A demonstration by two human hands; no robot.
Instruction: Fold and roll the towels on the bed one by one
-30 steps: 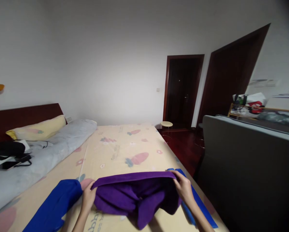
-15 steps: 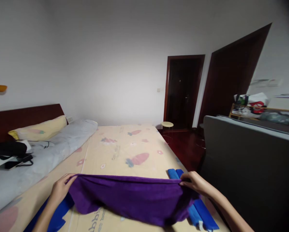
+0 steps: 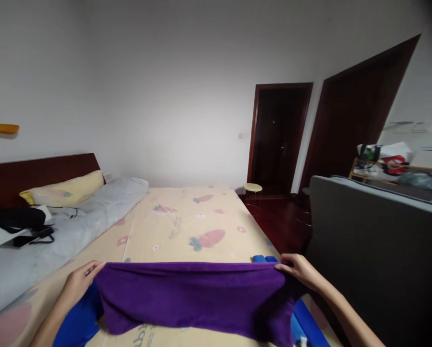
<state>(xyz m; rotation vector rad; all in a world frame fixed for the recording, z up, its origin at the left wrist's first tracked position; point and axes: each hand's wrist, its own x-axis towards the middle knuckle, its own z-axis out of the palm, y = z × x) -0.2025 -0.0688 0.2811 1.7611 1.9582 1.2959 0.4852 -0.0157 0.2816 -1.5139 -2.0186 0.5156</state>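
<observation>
A purple cloth [image 3: 197, 299], towel-like, is stretched between my two hands above the bed, its top edge nearly straight and the rest hanging down. My left hand [image 3: 82, 279] pinches the upper left corner. At the upper right, my right hand [image 3: 297, 270] grips the same edge between thumb and fingers. Partly behind the cloth on the right lie two folded blue cloths [image 3: 307, 322], one lighter and one darker, side by side. Under my left forearm a loose blue cloth [image 3: 79, 315] is spread on the bed, partly covered.
The bed sheet [image 3: 172, 202] is cream with carrot prints. A grey quilt [image 3: 103, 217], a yellow pillow [image 3: 71, 189] and black items [image 3: 17, 221] lie along the left. On the right rises a dark grey panel [image 3: 367, 241]; a round stool [image 3: 252, 187] stands near the doorway.
My hands have moved slightly apart, pulling the purple cloth's top edge tauter. The cloth now hangs flatter and lower, hiding more of the folded blue cloths. The view has shifted slightly.
</observation>
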